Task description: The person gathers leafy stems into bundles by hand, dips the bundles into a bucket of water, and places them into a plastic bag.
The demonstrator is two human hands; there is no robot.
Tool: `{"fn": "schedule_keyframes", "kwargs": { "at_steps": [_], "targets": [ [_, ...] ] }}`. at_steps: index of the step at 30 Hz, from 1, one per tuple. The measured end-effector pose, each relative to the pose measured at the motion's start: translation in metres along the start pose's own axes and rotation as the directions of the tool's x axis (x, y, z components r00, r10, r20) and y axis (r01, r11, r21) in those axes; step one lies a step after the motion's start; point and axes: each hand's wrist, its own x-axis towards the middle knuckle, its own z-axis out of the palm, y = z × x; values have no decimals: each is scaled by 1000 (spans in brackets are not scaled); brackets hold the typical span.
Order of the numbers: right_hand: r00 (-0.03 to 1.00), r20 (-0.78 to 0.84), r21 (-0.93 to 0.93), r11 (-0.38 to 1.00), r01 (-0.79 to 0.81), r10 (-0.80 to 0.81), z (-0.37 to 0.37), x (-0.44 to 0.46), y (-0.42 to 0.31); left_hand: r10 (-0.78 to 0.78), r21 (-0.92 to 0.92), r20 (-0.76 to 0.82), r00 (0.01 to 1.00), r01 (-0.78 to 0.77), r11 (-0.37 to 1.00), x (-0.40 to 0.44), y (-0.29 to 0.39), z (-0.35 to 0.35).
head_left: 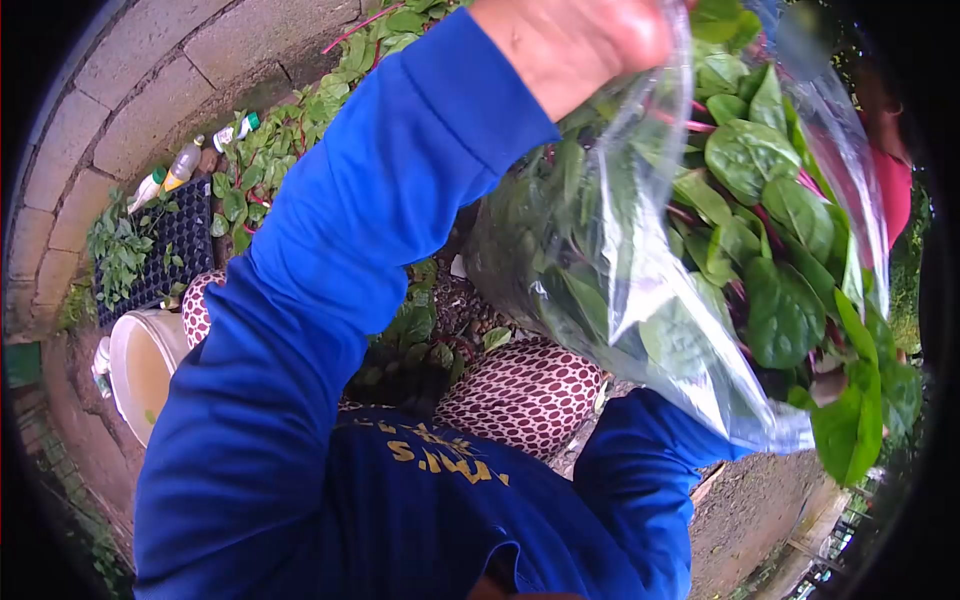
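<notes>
A large clear plastic bag (pixel 640 270) stuffed with Malabar spinach (pixel 770 240), green leaves on pinkish-red stems, fills the upper right, its mouth towards the right. My left hand (pixel 585 45) grips the bag's upper edge, with its fingers partly cut off by the top of the view. Below the bag, my right sleeve (pixel 650 440) reaches to the lower side of its mouth. Only a small patch of my right hand (pixel 828 386) shows among the leaves, and its fingers are hidden. A few leaves (pixel 850 425) hang out over the bag's lower rim.
Malabar spinach plants (pixel 270 165) grow along a curved block wall (pixel 150 110). Bottles (pixel 183 163) and a black seedling tray (pixel 180 245) lie beside it. A whitish bucket (pixel 145 365) holds murky liquid. Another person's pinkish-red clothing (pixel 892 195) shows behind the bag.
</notes>
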Motion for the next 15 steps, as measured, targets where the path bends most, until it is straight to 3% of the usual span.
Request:
{"fn": "schedule_keyframes", "kwargs": {
  "at_steps": [8, 15],
  "targets": [
    [991, 32, -156, 980, -121, 127, 11, 25, 78, -87, -7, -15, 996, 87, 996, 24, -33, 12],
    [998, 12, -311, 949, -49, 56, 27, 56, 116, -161, 112, -27, 987, 163, 980, 37, -16, -12]
  ]
}}
